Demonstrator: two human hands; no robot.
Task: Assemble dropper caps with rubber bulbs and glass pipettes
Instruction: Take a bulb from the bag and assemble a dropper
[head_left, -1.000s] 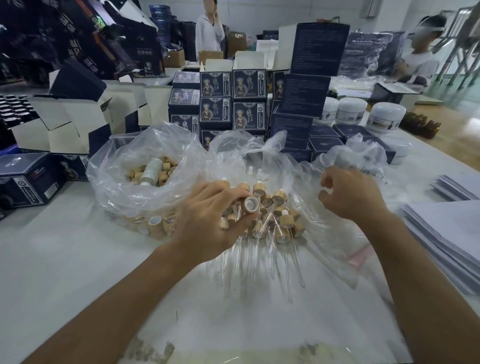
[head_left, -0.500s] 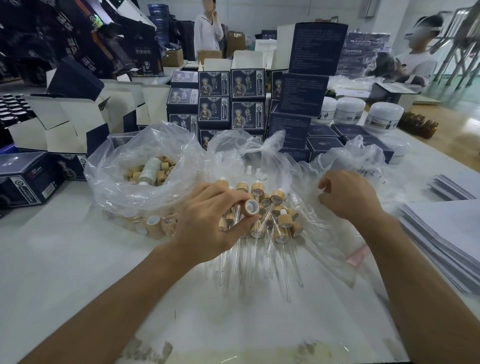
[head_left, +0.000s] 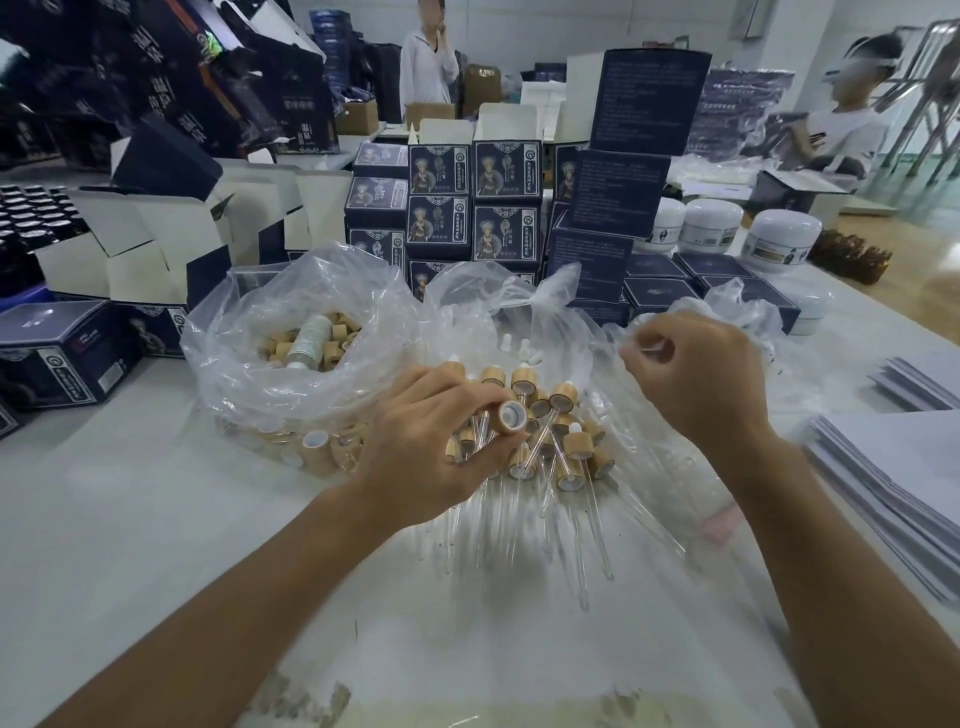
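The left hand (head_left: 441, 447) pinches a bamboo dropper cap (head_left: 508, 415) between thumb and fingertips, its white-lined open end turned toward the right hand (head_left: 701, 379). The right hand is curled, with something thin and clear showing at its fingers, probably a glass pipette (head_left: 652, 349), though it is too faint to be sure.

To do this step well, I would bring the two hands together, line the pipette up square with the cap's opening and press straight in, not at a slant, since thin glass may snap.

Just beyond and below the left hand lies a pile of finished droppers (head_left: 561, 447), tubes fanned toward the person. Left of that hand, a clear bag of loose caps (head_left: 311, 343) stands open. Crinkled plastic (head_left: 737, 312) crowds around the right hand and could catch the pipette. Stacked dark boxes (head_left: 467, 208) stand farther off on the bench (head_left: 104, 519).
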